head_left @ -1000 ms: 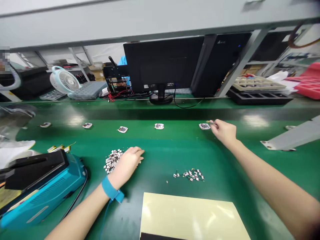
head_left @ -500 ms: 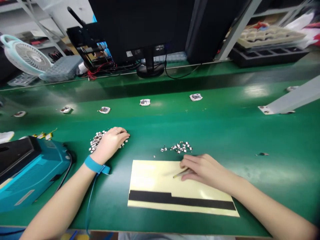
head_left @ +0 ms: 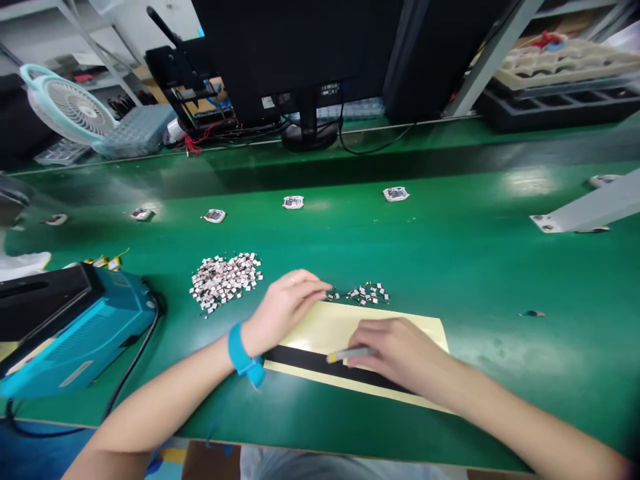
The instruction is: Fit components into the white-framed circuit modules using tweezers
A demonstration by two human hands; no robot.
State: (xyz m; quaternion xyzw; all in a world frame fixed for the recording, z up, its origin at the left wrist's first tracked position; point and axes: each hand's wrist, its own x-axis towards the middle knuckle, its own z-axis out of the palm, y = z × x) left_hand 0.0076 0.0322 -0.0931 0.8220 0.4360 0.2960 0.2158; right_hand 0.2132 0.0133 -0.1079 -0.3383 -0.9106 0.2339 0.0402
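Observation:
My left hand (head_left: 290,303), a blue strap round its wrist, reaches over the upper left of a pale yellow sheet (head_left: 425,324). Its fingers are pressed together beside a small group of white and black parts (head_left: 369,293); what they pinch is hidden. A black strip (head_left: 305,358) runs along the sheet's lower part. Above that strip, my right hand (head_left: 387,343) is closed round a slim grey tool with a yellow tip (head_left: 350,355), pointing left; motion blurs its exact kind. Left of my left hand lies a larger pile of similar small parts (head_left: 225,280).
A teal and black machine (head_left: 95,333) with a black cable stands at left. Several small white-rimmed devices (head_left: 293,202) line the back of the green bench (head_left: 480,267). Behind them is a monitor stand (head_left: 309,133). A grey metal post (head_left: 590,207) meets the bench at right.
My left hand has moved right from the large pile to the small group. The sheet has shifted away from the bench's front edge. My right hand's tool now lies over the black strip.

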